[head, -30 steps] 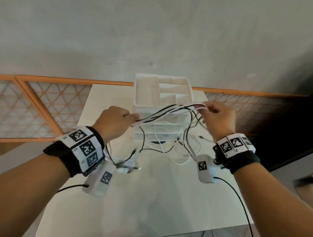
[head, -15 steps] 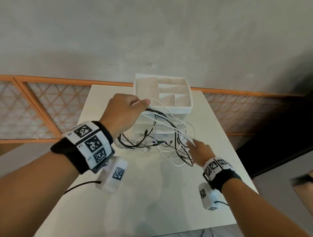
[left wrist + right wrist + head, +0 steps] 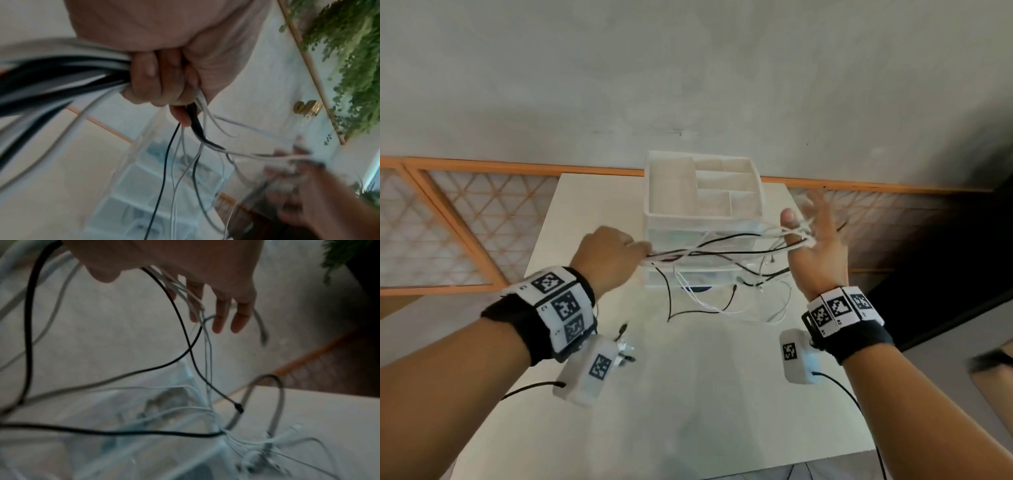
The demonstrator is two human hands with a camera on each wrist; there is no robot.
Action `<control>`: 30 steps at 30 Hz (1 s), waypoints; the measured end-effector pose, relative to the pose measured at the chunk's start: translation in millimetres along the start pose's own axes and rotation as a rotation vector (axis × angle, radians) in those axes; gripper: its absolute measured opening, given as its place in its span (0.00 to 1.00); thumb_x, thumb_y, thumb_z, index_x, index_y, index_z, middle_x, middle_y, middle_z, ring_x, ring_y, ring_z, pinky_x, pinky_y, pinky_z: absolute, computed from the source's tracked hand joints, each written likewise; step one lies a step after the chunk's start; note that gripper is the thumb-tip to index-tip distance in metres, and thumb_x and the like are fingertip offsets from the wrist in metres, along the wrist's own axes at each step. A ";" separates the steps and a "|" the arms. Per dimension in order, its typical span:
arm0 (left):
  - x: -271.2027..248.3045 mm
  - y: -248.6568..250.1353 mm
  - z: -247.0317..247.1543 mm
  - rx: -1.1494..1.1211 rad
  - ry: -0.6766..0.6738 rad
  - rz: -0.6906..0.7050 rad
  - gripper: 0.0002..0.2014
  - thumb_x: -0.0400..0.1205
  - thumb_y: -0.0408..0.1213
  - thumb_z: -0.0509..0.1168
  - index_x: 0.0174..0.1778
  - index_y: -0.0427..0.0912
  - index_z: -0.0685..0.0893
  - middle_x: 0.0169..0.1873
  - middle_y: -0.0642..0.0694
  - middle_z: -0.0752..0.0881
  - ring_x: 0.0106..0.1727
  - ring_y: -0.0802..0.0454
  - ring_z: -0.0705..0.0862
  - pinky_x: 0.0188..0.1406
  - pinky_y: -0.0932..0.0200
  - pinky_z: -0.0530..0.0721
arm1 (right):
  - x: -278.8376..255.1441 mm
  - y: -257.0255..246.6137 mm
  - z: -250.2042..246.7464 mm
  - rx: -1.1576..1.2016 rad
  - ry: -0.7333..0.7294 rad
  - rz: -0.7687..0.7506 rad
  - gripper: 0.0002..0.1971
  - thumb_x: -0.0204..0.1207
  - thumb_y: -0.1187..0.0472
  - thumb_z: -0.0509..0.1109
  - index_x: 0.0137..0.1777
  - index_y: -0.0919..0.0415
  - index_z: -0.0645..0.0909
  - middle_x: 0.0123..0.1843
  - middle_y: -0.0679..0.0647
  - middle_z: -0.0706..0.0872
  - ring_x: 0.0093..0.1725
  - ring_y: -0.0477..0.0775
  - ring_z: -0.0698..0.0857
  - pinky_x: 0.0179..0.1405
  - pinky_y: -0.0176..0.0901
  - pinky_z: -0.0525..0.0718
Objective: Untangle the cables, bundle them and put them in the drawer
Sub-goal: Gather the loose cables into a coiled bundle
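We held both forearms out ahead of us, raised, each wrist strapped with a black band carrying printed markers. Our left hand (image 3: 610, 254) was closed in a fist, knuckles up, fingers (image 3: 148, 84) curled tight round the cables (image 3: 722, 248) it gripped. Our right hand (image 3: 816, 246) stood palm inward with its fingers (image 3: 239, 316) spread and straight, thumb up, the strands draped across the palm between thumb and fingers.
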State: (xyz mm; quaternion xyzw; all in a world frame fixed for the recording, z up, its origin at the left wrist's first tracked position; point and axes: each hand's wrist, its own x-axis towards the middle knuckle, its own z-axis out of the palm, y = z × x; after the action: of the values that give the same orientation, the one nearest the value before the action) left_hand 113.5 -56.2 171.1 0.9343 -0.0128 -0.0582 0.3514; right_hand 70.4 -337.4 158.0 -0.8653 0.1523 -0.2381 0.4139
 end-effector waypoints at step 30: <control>15.0 -20.4 -9.9 -0.522 0.299 -0.023 0.27 0.80 0.50 0.68 0.29 0.29 0.72 0.27 0.41 0.64 0.27 0.47 0.61 0.32 0.54 0.63 | 19.0 70.4 23.7 -0.179 -0.269 0.677 0.33 0.75 0.28 0.61 0.46 0.63 0.81 0.39 0.62 0.90 0.33 0.65 0.93 0.45 0.63 0.93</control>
State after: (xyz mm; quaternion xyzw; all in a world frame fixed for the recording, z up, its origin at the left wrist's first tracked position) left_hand 129.2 -35.4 163.5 0.8108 0.0649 0.0749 0.5769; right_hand 94.5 -373.8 95.0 -0.8221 0.3945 0.0422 0.4084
